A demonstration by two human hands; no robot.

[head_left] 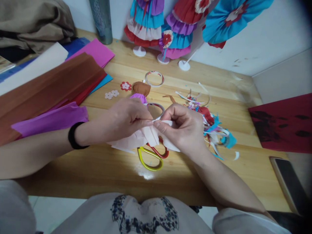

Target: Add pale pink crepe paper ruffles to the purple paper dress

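Between my two hands is a strip of pale pink crepe paper (151,135), gathered in folds along its top edge. My left hand (126,117) pinches that edge with thumb and forefinger. My right hand (184,128) pinches it close by, the two thumbs almost touching. Below the paper lies a pair of scissors (151,163) with one yellow and one red handle loop; its blades are hidden. Just behind my hands are a roll of tape (159,106), partly covered, and a small brown and purple crepe paper piece (141,89).
Folded coloured paper sheets (51,76) cover the left side. Paper flowers (125,86) and a patterned ring (154,79) lie farther back. Paper scraps (212,125) are heaped right of my hands. Ruffled paper dresses (146,22) on stands line the wall. A phone (289,182) lies at right.
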